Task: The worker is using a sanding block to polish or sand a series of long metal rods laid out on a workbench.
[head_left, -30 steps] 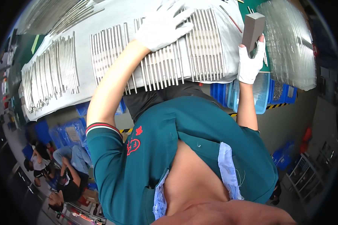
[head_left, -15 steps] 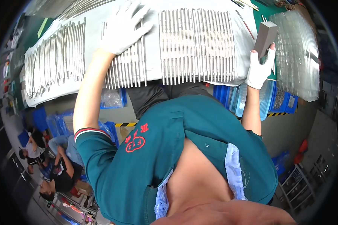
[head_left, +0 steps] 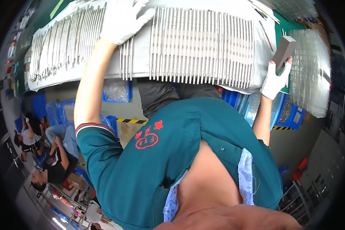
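My left hand [head_left: 123, 22], in a white glove, lies palm down over the upper part of a few slim metal rods [head_left: 126, 59]. Its thumb stands apart from the fingers, and the top of the hand runs out of view. To its right is a wide row of similar rods [head_left: 201, 48], side by side on a white cloth [head_left: 142, 63]. Another row of thin rods [head_left: 67, 40] lies to its left. At the table's right end, my gloved right hand [head_left: 275, 81] grips a grey rectangular block [head_left: 284, 51] by its lower end, holding it tilted.
Stacked clear plastic trays [head_left: 309, 73] stand beyond my right hand. A reddish-brown thin stick [head_left: 266, 35] lies on the cloth near the block. Blue bins [head_left: 291, 113] sit below the table's edge. Seated people [head_left: 59, 153] are at the lower left.
The small middle group of rods has shrunk, and the row to its right has grown wider leftward. The whole view has shifted a little. My right hand still holds the block.
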A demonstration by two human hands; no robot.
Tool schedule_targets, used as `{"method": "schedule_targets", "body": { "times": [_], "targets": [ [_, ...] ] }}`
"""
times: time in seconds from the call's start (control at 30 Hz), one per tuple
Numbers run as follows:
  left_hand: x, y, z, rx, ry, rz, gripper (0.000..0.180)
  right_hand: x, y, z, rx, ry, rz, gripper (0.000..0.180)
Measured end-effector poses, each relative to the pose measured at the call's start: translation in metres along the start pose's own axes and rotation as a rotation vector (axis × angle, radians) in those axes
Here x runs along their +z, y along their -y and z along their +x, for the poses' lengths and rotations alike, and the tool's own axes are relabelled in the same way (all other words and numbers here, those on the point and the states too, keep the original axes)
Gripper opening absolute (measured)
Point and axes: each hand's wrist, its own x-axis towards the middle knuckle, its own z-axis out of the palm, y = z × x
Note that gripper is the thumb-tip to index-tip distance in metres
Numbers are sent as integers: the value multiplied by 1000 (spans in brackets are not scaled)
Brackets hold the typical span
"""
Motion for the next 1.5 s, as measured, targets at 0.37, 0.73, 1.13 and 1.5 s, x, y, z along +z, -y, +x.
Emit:
{"method": "schedule_targets", "body": {
  "times": [0.37,0.73,1.13,1.5],
  "targets": [
    [-6,-41,9,114,-73,-40,43,-2,1,1,9,34,-85,71],
    [5,-54,19,146,48,-177,38,-4,6,3,31,33,-104,72],
    [-29,-36,8,58,184,-21,42,-3,3,1,7,24,-172,70],
    [-11,-52,12,13,116,-255,40,-1,5,3,17,41,-129,70]
  ]
}}
